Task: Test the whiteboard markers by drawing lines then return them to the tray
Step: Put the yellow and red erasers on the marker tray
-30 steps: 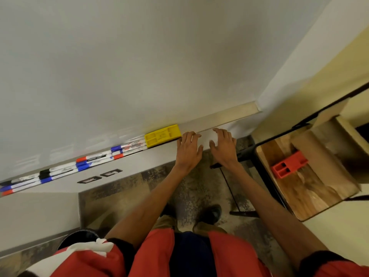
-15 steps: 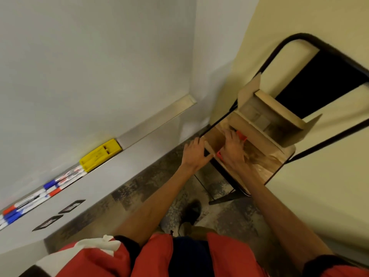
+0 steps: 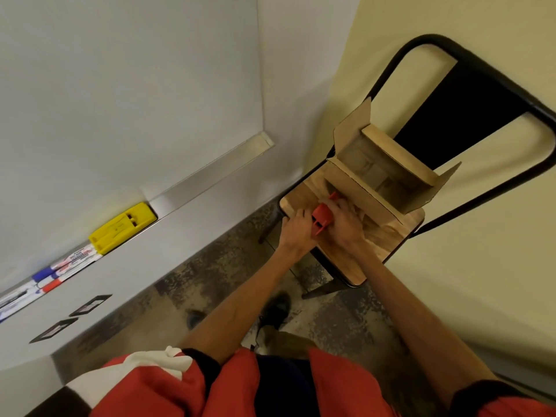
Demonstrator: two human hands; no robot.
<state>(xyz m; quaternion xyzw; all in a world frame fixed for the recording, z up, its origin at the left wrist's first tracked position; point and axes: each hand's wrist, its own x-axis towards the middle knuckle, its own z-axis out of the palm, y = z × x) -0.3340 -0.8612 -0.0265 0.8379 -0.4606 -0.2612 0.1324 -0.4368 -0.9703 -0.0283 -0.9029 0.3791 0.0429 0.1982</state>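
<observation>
Left hand point(image 3: 296, 229) beside right hand point(image 3: 346, 230)

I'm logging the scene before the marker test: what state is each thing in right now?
Markers: lying in the tray, apparently capped.
Yellow holder: lying in the tray, no hand on it.
Red holder: at the chair seat, held by both hands.
Left hand: grips the red holder's left end.
Right hand: grips it from the right.
Box: open, flaps up, on the chair.
</observation>
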